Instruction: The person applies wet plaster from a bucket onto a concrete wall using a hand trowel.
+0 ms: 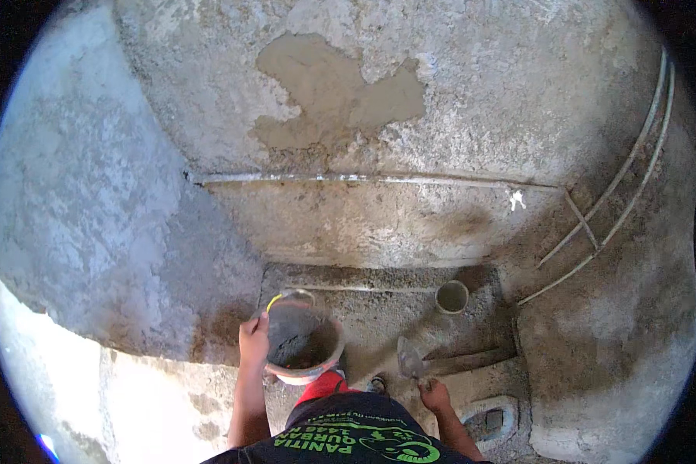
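My left hand [254, 340] is closed at the left side of a bucket [311, 374], on its handle, where a yellow grip [274, 301] sticks out past the fingers. Dark grey wet mortar [290, 329] lies inside the bucket, which is close in front of my red-clad leg. My right hand [435, 394] is closed round the handle of a trowel [410, 359]. The trowel's blade points away from me, over the floor. Facing me is a rough wall with a damp patch of fresh mortar [348, 93] on it.
A white pipe [348, 179] runs across the wall. Two more pipes [634, 166] curve along the right wall, with a short crosspiece. A round pail [452, 297] stands in the far right floor corner. A squat toilet [493, 421] is beside my right forearm.
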Action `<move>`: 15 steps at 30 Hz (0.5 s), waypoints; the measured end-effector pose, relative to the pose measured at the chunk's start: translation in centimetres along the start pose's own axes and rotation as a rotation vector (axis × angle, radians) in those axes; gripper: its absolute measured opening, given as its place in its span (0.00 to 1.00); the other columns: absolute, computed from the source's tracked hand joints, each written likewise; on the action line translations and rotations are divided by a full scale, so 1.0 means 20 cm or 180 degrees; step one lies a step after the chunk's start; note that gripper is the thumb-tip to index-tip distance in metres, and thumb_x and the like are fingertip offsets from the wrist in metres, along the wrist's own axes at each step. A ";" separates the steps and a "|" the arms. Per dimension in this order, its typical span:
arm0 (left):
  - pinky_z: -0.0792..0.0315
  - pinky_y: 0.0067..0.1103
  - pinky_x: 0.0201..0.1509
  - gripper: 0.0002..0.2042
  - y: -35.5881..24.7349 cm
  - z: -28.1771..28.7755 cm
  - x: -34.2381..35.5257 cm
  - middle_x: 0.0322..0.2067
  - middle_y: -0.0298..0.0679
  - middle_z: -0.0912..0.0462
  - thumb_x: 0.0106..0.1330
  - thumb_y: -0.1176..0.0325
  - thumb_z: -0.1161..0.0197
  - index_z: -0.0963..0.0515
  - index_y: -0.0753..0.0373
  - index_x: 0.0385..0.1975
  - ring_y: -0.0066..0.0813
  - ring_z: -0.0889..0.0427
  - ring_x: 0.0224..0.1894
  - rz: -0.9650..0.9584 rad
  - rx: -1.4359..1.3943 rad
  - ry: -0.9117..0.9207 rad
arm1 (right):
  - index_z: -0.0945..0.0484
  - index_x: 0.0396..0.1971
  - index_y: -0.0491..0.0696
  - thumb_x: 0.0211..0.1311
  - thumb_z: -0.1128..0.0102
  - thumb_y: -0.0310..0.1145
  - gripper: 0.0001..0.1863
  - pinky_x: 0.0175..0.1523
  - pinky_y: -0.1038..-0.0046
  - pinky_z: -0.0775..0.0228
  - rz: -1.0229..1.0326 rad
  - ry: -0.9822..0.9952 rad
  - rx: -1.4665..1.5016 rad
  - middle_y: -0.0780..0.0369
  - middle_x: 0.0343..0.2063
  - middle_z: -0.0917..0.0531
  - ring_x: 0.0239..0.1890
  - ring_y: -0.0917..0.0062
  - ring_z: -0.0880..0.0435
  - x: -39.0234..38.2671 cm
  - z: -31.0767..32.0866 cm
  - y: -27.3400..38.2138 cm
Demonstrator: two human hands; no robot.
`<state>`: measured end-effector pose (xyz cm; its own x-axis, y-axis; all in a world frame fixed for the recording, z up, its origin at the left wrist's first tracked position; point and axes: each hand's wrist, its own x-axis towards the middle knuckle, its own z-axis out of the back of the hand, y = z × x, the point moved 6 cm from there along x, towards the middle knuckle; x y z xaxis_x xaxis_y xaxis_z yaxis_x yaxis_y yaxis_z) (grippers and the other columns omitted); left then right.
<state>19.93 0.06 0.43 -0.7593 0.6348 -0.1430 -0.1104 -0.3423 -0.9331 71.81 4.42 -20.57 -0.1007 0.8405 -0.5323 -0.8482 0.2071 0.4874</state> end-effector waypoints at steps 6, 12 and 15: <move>0.48 0.25 0.23 0.25 -0.18 -0.14 0.03 0.14 0.24 0.42 0.72 0.58 0.41 0.36 0.66 0.13 0.16 0.43 0.21 -0.0115 -0.0111 0.0369 | 0.21 0.46 0.42 0.61 0.39 0.46 0.23 0.42 0.55 0.25 0.1123 -0.0723 0.0003 0.49 0.29 0.15 0.36 0.53 0.15 -0.02 0.31 0.29; 0.43 0.28 0.23 0.25 -0.27 -0.25 0.18 0.11 0.36 0.40 0.70 0.57 0.39 0.32 0.71 0.16 0.21 0.42 0.19 -0.0778 0.0292 0.0745 | 0.19 0.46 0.47 0.60 0.40 0.45 0.20 0.42 0.56 0.24 0.1978 -0.0634 -0.0699 0.52 0.33 0.15 0.37 0.52 0.16 -0.19 0.73 1.27; 0.38 0.33 0.25 0.23 -0.29 -0.27 0.25 0.12 0.48 0.31 0.69 0.56 0.39 0.27 0.70 0.17 0.36 0.34 0.15 -0.1522 0.0803 0.0779 | 0.18 0.43 0.50 0.59 0.41 0.44 0.17 0.41 0.57 0.23 0.2459 -0.0385 -0.1590 0.53 0.35 0.15 0.37 0.56 0.15 -0.14 0.66 1.67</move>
<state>20.27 9.04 3.30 -0.4210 0.8902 0.1739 -0.5756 -0.1140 -0.8097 50.52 15.59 6.29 -0.7002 0.7077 -0.0943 -0.6966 -0.6485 0.3069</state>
